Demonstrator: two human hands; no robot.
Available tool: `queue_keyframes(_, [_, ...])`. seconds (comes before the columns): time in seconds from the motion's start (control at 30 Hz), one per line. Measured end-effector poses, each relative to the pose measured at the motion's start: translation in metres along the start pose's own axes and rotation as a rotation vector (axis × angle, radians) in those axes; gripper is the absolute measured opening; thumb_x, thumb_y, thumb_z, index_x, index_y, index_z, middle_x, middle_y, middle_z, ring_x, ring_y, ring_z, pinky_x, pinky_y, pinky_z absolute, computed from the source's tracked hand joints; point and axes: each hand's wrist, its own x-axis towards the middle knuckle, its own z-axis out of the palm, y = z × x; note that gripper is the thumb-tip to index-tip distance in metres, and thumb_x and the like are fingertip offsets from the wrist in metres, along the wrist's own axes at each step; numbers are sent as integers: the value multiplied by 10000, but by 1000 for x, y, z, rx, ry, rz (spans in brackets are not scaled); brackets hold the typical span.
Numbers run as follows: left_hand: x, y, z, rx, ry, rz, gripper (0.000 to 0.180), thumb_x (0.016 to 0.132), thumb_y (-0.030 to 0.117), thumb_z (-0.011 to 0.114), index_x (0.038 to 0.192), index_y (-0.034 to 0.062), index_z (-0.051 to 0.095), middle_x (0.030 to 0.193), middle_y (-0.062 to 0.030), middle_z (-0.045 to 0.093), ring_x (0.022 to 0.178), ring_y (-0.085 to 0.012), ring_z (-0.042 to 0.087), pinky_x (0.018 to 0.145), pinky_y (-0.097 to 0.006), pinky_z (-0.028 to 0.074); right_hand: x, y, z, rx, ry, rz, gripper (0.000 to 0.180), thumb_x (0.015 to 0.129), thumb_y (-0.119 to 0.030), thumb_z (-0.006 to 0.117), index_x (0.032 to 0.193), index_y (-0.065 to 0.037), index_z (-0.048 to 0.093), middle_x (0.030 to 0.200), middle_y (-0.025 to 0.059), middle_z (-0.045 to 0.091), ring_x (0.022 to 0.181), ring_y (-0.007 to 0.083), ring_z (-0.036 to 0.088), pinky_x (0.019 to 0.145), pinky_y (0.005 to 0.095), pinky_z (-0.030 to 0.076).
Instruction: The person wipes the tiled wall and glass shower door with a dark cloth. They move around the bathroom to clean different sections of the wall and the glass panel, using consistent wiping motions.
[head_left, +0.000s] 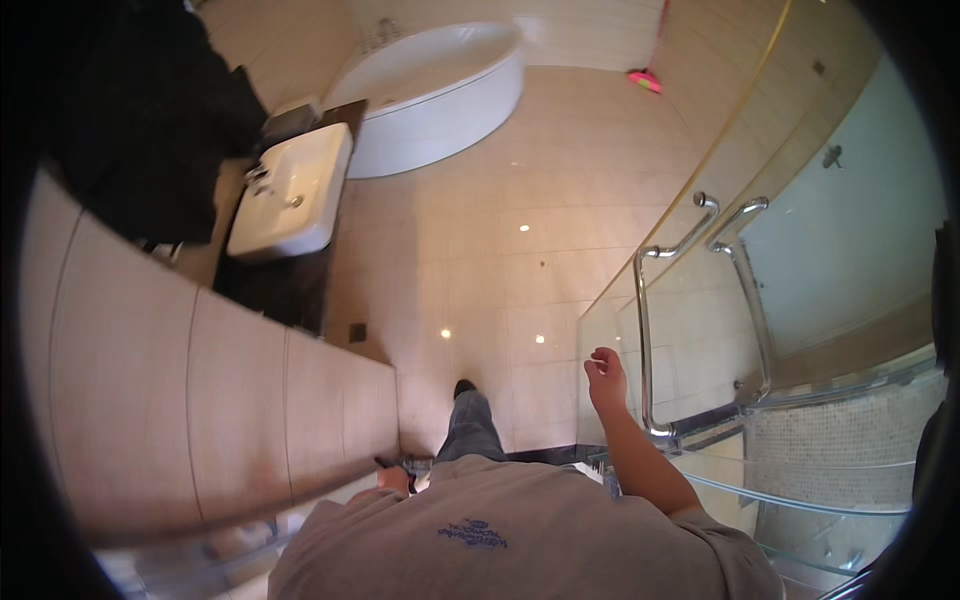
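Observation:
My right hand (605, 385) is raised in front of the glass door, its fingers curled closed. A small white thing (597, 362) shows between the fingers, too small to name. The long chrome door handle (643, 330) is to the right of this hand, apart from it. Low by my left side, my left hand (393, 479) is mostly hidden by my grey shirt. Its fingers look wrapped round a thin dark object (383, 462) whose kind I cannot make out.
A white sink (318, 215) sits on a dark counter at the left, beside a tiled wall (235, 380). The white bathtub (450, 115) stands at the far end, with a pink broom (645, 82) to its right. The glass door (710, 150) borders the floor's right side.

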Motion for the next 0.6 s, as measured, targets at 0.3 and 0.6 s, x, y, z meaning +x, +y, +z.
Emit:
queue_keyframes(0.3, [154, 220, -135, -798, -302, 463, 450, 662, 256, 698, 978, -60, 644, 925, -237, 689, 896, -377, 675, 792, -437, 523, 162, -20, -7, -760, 417, -157, 642, 791, -197, 685, 1320, 42, 412, 1297, 249, 493, 1200, 408, 484, 1022, 469, 402])
queue_keyframes(0.6, [190, 429, -277, -941, -466, 718, 354, 723, 147, 713, 1032, -13, 649, 947, -165, 694, 857, -293, 673, 760, -377, 525, 270, -27, 6, -731, 248, 442, 595, 824, -390, 600, 1181, 81, 532, 1106, 310, 614, 1058, 427, 598, 916, 496, 480])
